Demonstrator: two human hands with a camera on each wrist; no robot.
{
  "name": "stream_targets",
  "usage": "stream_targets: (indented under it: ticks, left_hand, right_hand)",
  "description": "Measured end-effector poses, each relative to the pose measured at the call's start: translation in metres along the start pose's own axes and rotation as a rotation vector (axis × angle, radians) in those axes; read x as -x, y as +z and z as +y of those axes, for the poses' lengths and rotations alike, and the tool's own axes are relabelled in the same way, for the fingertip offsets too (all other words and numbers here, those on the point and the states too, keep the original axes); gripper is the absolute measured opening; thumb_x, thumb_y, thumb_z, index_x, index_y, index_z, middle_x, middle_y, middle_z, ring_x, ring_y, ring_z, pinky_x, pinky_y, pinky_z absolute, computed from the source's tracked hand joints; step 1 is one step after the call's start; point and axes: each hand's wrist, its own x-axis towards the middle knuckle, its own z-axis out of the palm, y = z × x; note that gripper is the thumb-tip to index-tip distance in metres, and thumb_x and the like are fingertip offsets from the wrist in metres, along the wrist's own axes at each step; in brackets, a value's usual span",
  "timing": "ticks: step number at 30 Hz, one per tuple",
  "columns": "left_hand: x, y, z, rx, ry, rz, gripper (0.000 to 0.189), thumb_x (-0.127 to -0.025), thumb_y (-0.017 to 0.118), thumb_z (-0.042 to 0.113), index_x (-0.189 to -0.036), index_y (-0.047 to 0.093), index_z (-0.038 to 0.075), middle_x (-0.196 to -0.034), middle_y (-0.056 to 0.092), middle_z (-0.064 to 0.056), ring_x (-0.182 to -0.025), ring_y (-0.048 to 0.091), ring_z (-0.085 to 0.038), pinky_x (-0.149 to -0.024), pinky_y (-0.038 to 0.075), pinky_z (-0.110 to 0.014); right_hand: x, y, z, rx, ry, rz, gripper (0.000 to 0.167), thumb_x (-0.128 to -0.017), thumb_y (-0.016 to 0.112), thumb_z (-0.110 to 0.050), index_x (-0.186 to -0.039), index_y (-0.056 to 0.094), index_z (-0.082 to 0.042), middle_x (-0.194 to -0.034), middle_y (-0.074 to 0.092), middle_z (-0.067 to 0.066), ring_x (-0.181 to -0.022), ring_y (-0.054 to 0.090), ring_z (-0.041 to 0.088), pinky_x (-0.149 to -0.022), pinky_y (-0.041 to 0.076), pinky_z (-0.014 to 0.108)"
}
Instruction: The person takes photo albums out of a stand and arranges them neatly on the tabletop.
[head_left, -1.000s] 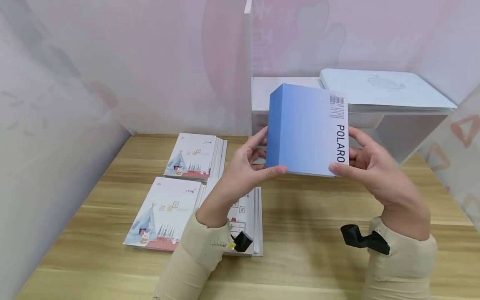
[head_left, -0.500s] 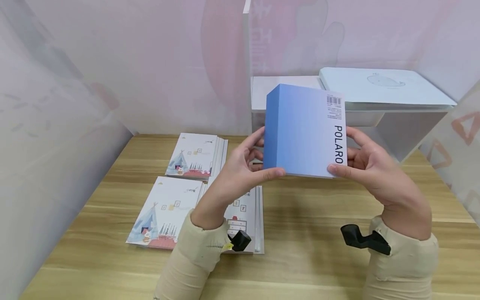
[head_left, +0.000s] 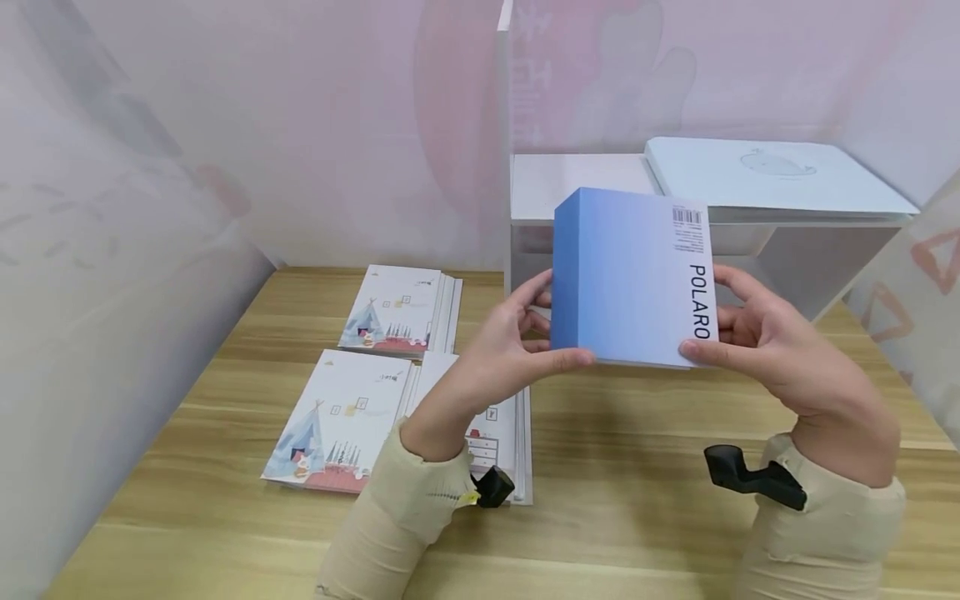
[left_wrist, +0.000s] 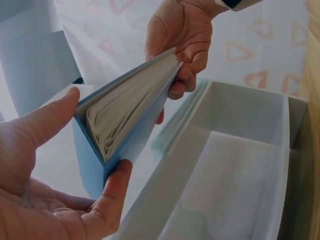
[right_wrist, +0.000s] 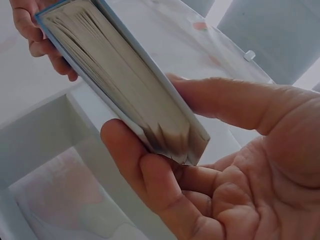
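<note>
A blue photo album (head_left: 633,279) with "POLARO" lettering and a barcode on its cover is held up above the table by both hands. My left hand (head_left: 498,354) grips its spine side, thumb on the near cover and fingers behind. On the opposite edge my right hand (head_left: 772,342) pinches it the same way. In the left wrist view the album (left_wrist: 132,120) shows its spine and its stacked inner pages. The right wrist view shows the page edges of the album (right_wrist: 115,70) fanned between its covers, the right thumb on one cover and fingers on the other.
Illustrated white albums with a tent picture, one farther back (head_left: 393,308) and one nearer (head_left: 337,421), lie on the wooden table (head_left: 622,517). Another white album (head_left: 495,433) is partly under the left forearm. Behind stands a white shelf (head_left: 577,179) bearing a pale album with a whale drawing (head_left: 780,171).
The blue album and both hands have shifted slightly right and down in the head view. Both hands keep the same hold. The camera view has also shifted a little.
</note>
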Motion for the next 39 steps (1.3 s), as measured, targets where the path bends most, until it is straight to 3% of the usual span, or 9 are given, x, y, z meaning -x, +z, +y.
stream_targets:
  ticks: [12, 21, 28, 39]
  left_hand:
    - [0.004, 0.003, -0.005, -0.006, -0.069, -0.024, 0.096, -0.080, 0.082, 0.007, -0.157, 0.024, 0.010, -0.129, 0.046, -0.006, -0.104, 0.053, -0.020, -0.095, 0.055, -0.028]
    - [0.013, -0.001, -0.012, -0.062, -0.095, -0.036, 0.097, -0.081, 0.082, 0.009, -0.157, 0.021, 0.006, -0.133, 0.049, -0.012, -0.105, 0.058, -0.022, -0.092, 0.057, -0.029]
    - [0.016, -0.004, -0.021, -0.081, -0.100, -0.045, 0.097, -0.080, 0.084, 0.012, -0.156, 0.024, 0.007, -0.134, 0.053, -0.012, -0.107, 0.061, -0.022, -0.093, 0.057, -0.031]
    - [0.020, -0.005, -0.030, -0.175, -0.132, -0.054, 0.095, -0.078, 0.086, 0.018, -0.154, 0.030, 0.008, -0.127, 0.056, -0.010, -0.107, 0.058, -0.021, -0.087, 0.057, -0.027]
  right_hand:
    - [0.002, -0.007, -0.002, 0.119, 0.046, -0.043, 0.068, -0.091, 0.056, 0.016, -0.144, 0.030, -0.018, -0.107, 0.076, 0.007, -0.093, 0.073, 0.017, -0.081, 0.055, 0.021]
    - [0.001, 0.003, 0.004, 0.157, 0.094, -0.088, 0.066, -0.093, 0.058, 0.011, -0.143, 0.028, -0.020, -0.108, 0.075, 0.006, -0.093, 0.074, 0.019, -0.082, 0.056, 0.023]
    - [0.002, 0.015, 0.014, 0.150, 0.162, -0.051, 0.062, -0.094, 0.061, 0.004, -0.142, 0.025, -0.016, -0.109, 0.075, 0.003, -0.095, 0.073, 0.018, -0.083, 0.056, 0.024]
    - [0.004, 0.023, 0.022, 0.140, 0.217, -0.055, 0.075, -0.095, 0.063, -0.003, -0.150, 0.012, -0.002, -0.111, 0.074, 0.000, -0.098, 0.072, 0.017, -0.085, 0.055, 0.023]
